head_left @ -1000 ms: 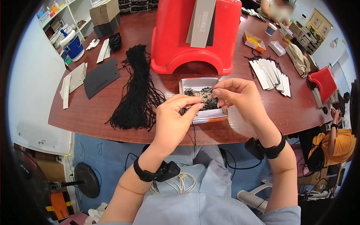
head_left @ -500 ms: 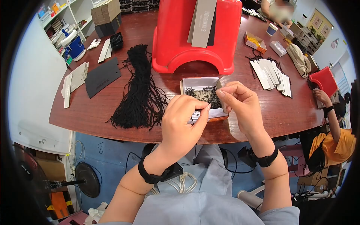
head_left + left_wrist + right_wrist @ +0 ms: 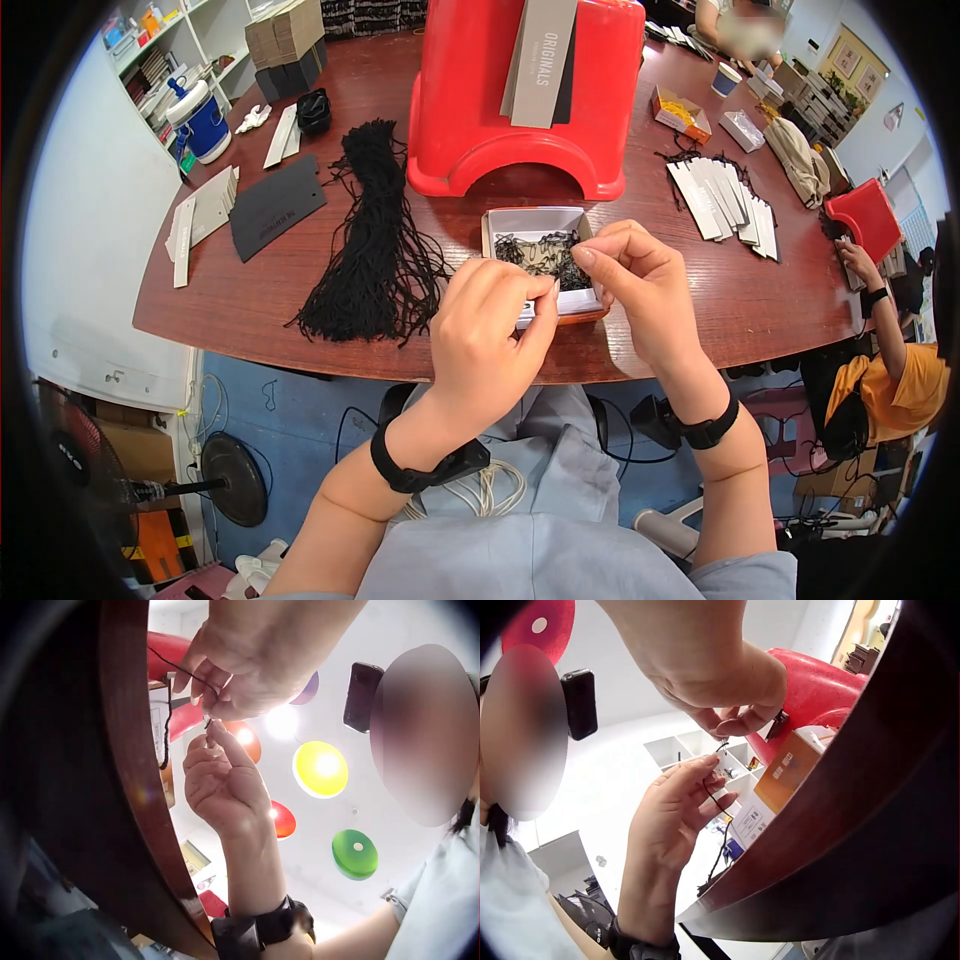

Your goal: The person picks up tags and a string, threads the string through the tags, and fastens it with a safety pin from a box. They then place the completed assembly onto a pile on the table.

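Above the near side of a small open box [image 3: 503, 222], the left hand [image 3: 490, 325] pinches a thin black cord [image 3: 714, 799], which hangs down past its fingers in the right wrist view. Facing it, the right hand [image 3: 650, 290] has thumb and forefinger pinched on a tiny item, seen as a small metallic piece [image 3: 724, 745] by the cord's end; its exact shape is unclear. In the left wrist view the fingertips of both hands nearly meet. Inside the box lie many small black wire-like pieces [image 3: 545, 250]. A thick bundle of black cords [image 3: 365, 240] lies left of the box.
A red stool [image 3: 520, 150] stands behind the box, with grey tags [image 3: 540, 70] on it. Dark and pale cards [image 3: 275, 210] lie at left, strung tags [image 3: 720, 195] at right, with an orange box [image 3: 680, 112] beyond. Another person [image 3: 895, 375] sits at far right.
Over the last second the left hand has turned and shifted slightly right, with its fingers lower, while the right hand has moved slightly down. Between the two latest head views they barely move.
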Tool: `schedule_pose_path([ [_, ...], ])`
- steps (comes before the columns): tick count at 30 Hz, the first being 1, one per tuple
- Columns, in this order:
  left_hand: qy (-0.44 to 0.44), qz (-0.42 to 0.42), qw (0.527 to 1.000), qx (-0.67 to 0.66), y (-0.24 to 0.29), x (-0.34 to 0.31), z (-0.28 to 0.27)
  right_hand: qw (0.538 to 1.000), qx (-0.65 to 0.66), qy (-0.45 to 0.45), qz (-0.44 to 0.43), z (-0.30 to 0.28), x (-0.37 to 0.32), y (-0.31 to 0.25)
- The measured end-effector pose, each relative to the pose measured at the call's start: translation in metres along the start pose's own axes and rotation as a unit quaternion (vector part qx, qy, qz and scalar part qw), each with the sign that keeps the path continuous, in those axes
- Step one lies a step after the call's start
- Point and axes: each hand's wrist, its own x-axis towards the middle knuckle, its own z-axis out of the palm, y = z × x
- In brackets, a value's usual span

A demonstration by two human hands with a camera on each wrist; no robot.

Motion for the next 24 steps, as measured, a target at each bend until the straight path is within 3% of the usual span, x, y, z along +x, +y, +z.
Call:
schedule_pose_path([
  [17, 0.011, 0.011, 0.999, 0.034, -0.001, -0.003, 0.004, 0.998, -0.009, -0.065, 0.015, 0.004, -0.01, -0.004],
  [20, -0.019, -0.058, 0.996, -0.059, -0.003, -0.01, -0.005, 0.996, -0.017, -0.055, 0.07, 0.005, -0.023, -0.003],
  [21, -0.024, -0.094, 0.991, -0.097, -0.004, -0.014, -0.011, 0.982, -0.156, -0.063, -0.091, 0.002, -0.028, 0.002],
  [22, -0.018, -0.141, 0.979, -0.149, -0.005, -0.017, -0.018, 0.923, -0.287, -0.068, -0.249, 0.0, -0.032, 0.007],
  [24, -0.014, -0.2, 0.962, -0.185, -0.007, -0.023, -0.032, 0.832, -0.429, -0.172, -0.306, 0.002, -0.043, 0.011],
])
